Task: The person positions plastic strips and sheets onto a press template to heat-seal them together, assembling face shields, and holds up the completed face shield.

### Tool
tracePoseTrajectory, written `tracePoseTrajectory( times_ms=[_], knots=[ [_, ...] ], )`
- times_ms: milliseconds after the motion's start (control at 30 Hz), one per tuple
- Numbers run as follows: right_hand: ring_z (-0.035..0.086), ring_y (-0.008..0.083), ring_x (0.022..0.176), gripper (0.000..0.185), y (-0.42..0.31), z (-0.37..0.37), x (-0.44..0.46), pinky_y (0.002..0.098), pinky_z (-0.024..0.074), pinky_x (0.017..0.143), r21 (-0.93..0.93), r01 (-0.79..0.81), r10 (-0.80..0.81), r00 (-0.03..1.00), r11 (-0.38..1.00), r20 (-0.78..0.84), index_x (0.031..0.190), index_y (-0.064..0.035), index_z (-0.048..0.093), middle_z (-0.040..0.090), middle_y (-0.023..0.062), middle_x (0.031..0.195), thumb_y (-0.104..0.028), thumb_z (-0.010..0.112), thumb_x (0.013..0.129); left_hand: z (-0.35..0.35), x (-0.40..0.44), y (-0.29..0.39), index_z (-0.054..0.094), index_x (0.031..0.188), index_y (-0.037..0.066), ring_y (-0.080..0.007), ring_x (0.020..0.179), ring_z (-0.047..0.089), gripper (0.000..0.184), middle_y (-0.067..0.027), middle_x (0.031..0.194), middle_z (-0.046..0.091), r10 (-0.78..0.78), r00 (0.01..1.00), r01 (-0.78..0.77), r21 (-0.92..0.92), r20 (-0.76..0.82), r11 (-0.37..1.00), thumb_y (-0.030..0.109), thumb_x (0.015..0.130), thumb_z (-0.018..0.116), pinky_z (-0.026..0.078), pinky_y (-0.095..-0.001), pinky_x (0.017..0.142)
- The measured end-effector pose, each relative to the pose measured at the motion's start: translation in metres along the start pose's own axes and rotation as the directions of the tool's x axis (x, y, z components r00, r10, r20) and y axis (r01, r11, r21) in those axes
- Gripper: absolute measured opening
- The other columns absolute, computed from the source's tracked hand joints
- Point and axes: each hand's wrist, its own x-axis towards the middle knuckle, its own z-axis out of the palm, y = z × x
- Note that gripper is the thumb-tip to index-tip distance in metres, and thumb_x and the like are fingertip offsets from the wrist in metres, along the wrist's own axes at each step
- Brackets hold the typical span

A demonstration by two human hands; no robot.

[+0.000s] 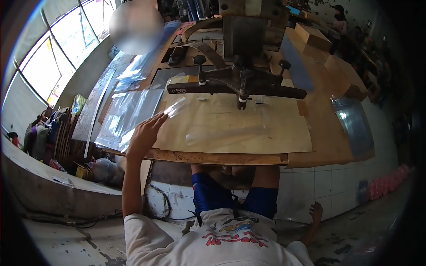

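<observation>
My left hand (147, 132) reaches over the left front of the worktable, fingers stretched together. A narrow clear plastic strip (176, 107) runs from its fingertips toward the upper right; the thumb is hidden. Beneath lies a pale yellow board (248, 141), with another faint clear strip (222, 134) across its front. Beside the left hand is a pile of clear plastic sheets (128, 113). Down at my right side, away from the table, my right hand (316, 213) hangs with its fingers apart and nothing in it.
A dark metal press head with a crossbar (266, 91) stands over the board. Cardboard boxes (313, 37) and a stack of bluish plastic sheets (353, 122) lie on the right. The wooden table edge (217, 158) is above my legs. Another person (340, 20) is far back right.
</observation>
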Motion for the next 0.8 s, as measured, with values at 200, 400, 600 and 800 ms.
tracePoseTrajectory(
  times_ms=[200,400,600,800],
  knots=[
    [0.064,0.0189,0.084,0.04,-0.057,0.012,-0.016,0.0341,0.0524,0.071,-0.067,0.216,-0.221,0.972,0.974,-0.076,0.137,-0.0056,0.057,0.069,0.0111,0.107,-0.027,0.052,0.104,0.022,0.016,0.021,0.058,0.138,0.009,-0.027,0.133,0.055,0.05,-0.0107,0.142,0.059,0.126,0.991,-0.123,0.076,-0.035,0.989,-0.001,0.089,0.053,0.046,-0.0409,0.111],
    [0.063,0.0148,0.087,0.033,-0.124,0.02,-0.06,0.0305,0.0502,0.074,-0.148,0.427,-0.45,0.809,0.892,-0.378,0.132,-0.0035,0.062,0.069,0.0095,0.108,-0.021,0.048,0.108,0.044,0.041,0.05,0.053,0.144,0.007,-0.0249,0.136,0.053,0.053,-0.0099,0.146,0.056,0.338,0.939,-0.328,0.136,-0.057,0.935,0.008,0.091,0.057,0.046,-0.0396,0.111],
    [0.063,0.0127,0.093,0.028,-0.265,0.052,-0.098,0.0293,0.0506,0.075,0.028,0.802,-0.686,0.528,0.597,-0.501,0.128,-0.0029,0.064,0.069,0.0078,0.112,-0.018,0.056,0.106,0.058,0.054,0.085,0.05,0.145,0.005,-0.0268,0.135,0.053,0.056,-0.014,0.146,0.055,0.458,0.887,-0.452,0.092,-0.06,0.887,0.01,0.09,0.057,0.046,-0.039,0.111],
    [0.066,0.0129,0.084,0.03,-0.438,0.16,-0.173,0.026,0.0542,0.074,-0.066,0.985,-0.975,0.17,0.162,0.144,0.126,-0.0044,0.066,0.069,0.0079,0.109,-0.013,0.067,0.096,0.061,0.067,0.101,0.048,0.147,0.005,-0.0276,0.133,0.055,0.059,-0.0143,0.144,0.057,0.507,0.854,-0.499,0.091,-0.117,0.862,0.009,0.089,0.057,0.047,-0.0386,0.11]
  ],
)
